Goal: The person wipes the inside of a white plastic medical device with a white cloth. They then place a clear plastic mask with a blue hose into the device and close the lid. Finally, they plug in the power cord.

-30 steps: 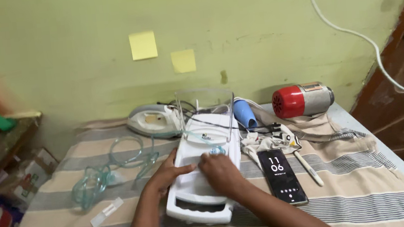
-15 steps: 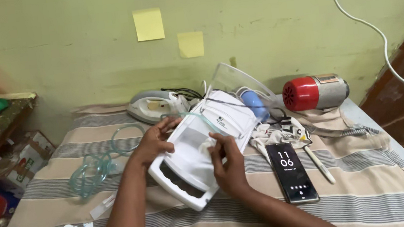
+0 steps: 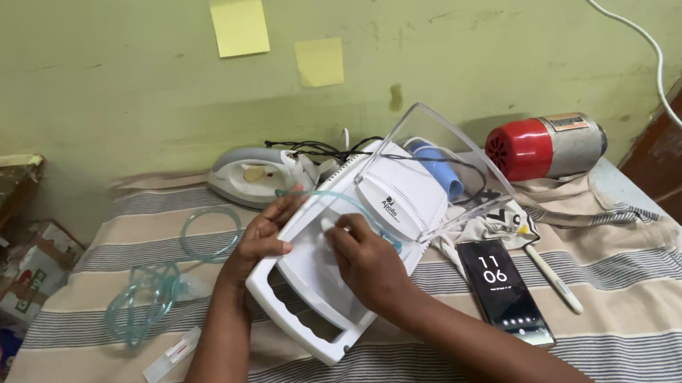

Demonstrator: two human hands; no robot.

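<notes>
Both hands hold the white machine [image 3: 355, 249] at frame centre, tilted, its long axis running lower left to upper right. Left hand [image 3: 260, 240] grips its upper-left edge; right hand [image 3: 365, 261] presses on top, equally near. Underneath lies a striped cloth [image 3: 640, 304], green wall [image 3: 468, 34] behind.

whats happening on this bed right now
A person has a white machine with a carry handle tilted up on the striped bedsheet. The left hand grips its left edge and the right hand presses on its top face, near a thin clear tube. A phone lies to the right, a clothes iron and a red and silver tool behind, a green mask to the left.
</notes>
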